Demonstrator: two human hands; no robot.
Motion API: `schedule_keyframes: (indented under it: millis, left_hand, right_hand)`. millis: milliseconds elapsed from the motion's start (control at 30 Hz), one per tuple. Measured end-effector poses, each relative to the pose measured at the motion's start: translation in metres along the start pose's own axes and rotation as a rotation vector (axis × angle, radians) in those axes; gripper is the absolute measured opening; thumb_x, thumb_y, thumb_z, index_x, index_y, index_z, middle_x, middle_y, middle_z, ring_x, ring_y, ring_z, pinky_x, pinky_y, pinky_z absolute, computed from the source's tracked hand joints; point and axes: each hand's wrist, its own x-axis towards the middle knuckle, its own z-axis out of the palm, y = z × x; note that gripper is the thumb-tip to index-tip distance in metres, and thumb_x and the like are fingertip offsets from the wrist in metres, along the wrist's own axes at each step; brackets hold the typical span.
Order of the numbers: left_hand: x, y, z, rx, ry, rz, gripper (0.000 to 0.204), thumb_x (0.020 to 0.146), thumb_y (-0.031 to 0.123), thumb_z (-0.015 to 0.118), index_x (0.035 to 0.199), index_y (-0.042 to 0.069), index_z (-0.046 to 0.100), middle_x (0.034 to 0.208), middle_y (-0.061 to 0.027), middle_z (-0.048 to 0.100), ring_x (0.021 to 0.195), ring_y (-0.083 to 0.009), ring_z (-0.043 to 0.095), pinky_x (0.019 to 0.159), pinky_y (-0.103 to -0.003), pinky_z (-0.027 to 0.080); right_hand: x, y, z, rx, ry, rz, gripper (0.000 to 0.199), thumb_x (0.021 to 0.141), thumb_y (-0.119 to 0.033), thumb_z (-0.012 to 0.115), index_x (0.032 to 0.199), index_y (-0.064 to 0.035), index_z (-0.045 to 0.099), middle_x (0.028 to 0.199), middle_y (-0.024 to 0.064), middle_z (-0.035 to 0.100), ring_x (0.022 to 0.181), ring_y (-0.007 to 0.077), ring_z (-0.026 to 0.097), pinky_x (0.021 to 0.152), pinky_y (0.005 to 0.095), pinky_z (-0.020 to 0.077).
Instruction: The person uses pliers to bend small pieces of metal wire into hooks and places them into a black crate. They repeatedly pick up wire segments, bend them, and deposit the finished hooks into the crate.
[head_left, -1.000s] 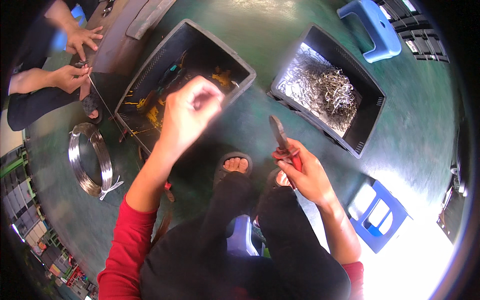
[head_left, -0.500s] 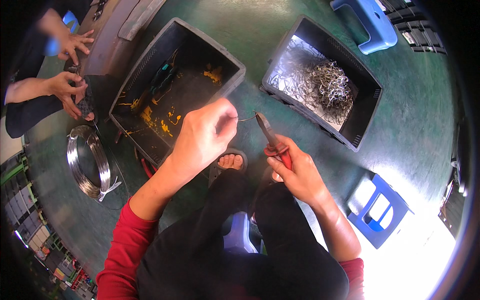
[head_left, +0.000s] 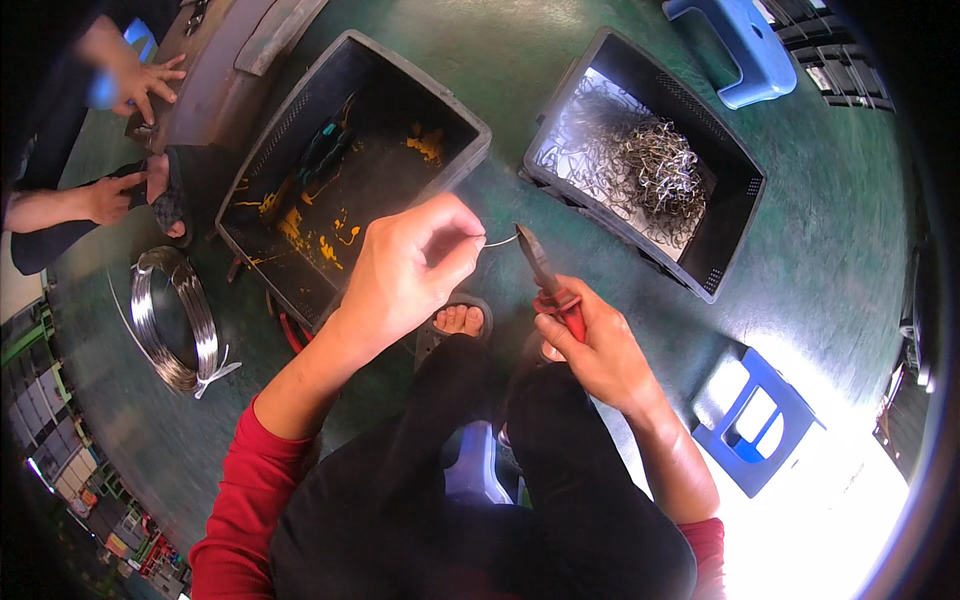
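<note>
Two hands, left (head_left: 415, 265), right (head_left: 590, 345), one wire (head_left: 500, 240), one pliers (head_left: 545, 272), two crates (head_left: 300, 120)

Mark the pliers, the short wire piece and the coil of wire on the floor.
pliers (head_left: 545, 275), head view, on the dark jaws above the red grip.
short wire piece (head_left: 500, 241), head view, on its bare middle.
coil of wire (head_left: 200, 330), head view, on the right side of the loop.

Single head-worn fisheye view, looking steeply down from above a seated person onto the lap and green floor (head_left: 830, 250). The forearms enter from the lower edge; the left hand (head_left: 410, 265) and right hand (head_left: 590, 345) sit close, near centre. Two dark crates (head_left: 480, 135) lie farther ahead, and straight edges bow toward the dark circular rim.
</note>
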Motion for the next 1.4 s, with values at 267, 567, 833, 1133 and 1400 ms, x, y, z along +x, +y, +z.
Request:
schedule_keyframes:
  millis: [267,567,833,1133,1400]
  left_hand:
    - [-0.002,-0.001,0.003,0.018,0.029,0.033,0.005,0.086,-0.002,0.067,0.089,0.000,0.064,0.079,-0.0024,0.067,0.070,-0.0060,0.062,0.064,-0.022,0.050]
    - [-0.004,0.000,0.006,0.009,0.042,0.015,0.005,0.086,-0.002,0.067,0.089,0.000,0.063,0.078,-0.0024,0.066,0.070,-0.0058,0.062,0.063,-0.022,0.049]
    - [-0.006,0.000,0.008,-0.014,0.078,0.039,0.009,0.085,0.001,0.067,0.091,-0.001,0.061,0.079,-0.0111,0.068,0.070,-0.0152,0.067,0.062,-0.028,0.052]
    - [-0.008,-0.002,0.008,-0.047,0.057,-0.002,0.007,0.086,-0.003,0.068,0.090,0.000,0.064,0.082,-0.0020,0.066,0.074,-0.0064,0.063,0.066,-0.022,0.050]
    - [-0.010,-0.006,0.006,-0.260,-0.053,-0.173,0.017,0.099,0.014,0.058,0.091,-0.001,0.063,0.082,-0.0027,0.063,0.071,-0.0067,0.057,0.066,-0.022,0.048]
  right_hand:
    - [-0.001,-0.003,-0.001,0.057,-0.043,0.048,0.044,0.093,-0.022,0.064,0.128,0.0019,0.052,0.113,0.0198,0.066,0.109,0.0347,0.063,0.095,0.0397,0.0470]
    - [-0.005,-0.005,0.000,0.079,-0.041,0.061,0.045,0.093,-0.021,0.063,0.130,0.0010,0.051,0.113,0.0176,0.067,0.109,0.0315,0.063,0.096,0.0387,0.0465]
    - [-0.007,-0.003,0.001,0.075,-0.039,0.049,0.041,0.096,-0.016,0.061,0.131,0.0010,0.050,0.108,0.0104,0.064,0.091,0.0173,0.060,0.084,0.0307,0.0479]
    - [-0.009,-0.005,-0.001,0.006,-0.042,0.020,0.040,0.095,-0.017,0.062,0.129,-0.0003,0.052,0.107,0.0114,0.065,0.093,0.0185,0.061,0.086,0.0318,0.0483]
    - [-0.015,-0.014,-0.003,0.079,-0.071,0.052,0.035,0.093,-0.018,0.063,0.122,0.0002,0.054,0.104,0.0155,0.068,0.102,0.0286,0.065,0.092,0.0380,0.0479]
